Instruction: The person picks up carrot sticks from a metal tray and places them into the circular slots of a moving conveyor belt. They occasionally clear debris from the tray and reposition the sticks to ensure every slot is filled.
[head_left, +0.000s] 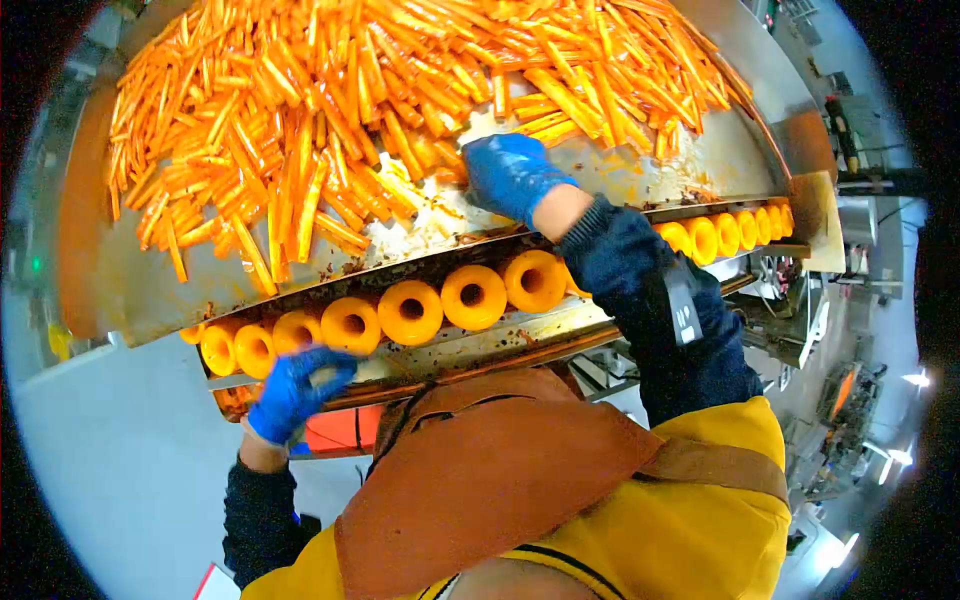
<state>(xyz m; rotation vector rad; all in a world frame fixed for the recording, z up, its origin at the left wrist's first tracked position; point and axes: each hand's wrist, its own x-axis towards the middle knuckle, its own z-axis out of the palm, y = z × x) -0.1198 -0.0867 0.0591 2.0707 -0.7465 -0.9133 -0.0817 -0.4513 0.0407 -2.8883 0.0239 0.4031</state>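
Observation:
My right hand (515, 178), in a blue glove, is a closed fist low over the metal tray (590, 160), at the near edge of a heap of glossy orange sticks (330, 120). Its fingers are turned away from view, and what they hold, if anything, is hidden. Below the tray runs a row of yellow-orange funnel-like cups (410, 312), each with a dark round hole. My left hand (300, 390), also gloved in blue, hovers by the cups at the left end, slightly blurred. Its thumb and fingers are curved with a gap between them.
A metal rail (480, 362) runs along the front of the cup row, close to my brown apron (490, 470). Dark crumbs and pale residue lie along the tray's near lip. A red box-like object (335, 428) shows under the rail. Machinery and lights stand at the far right.

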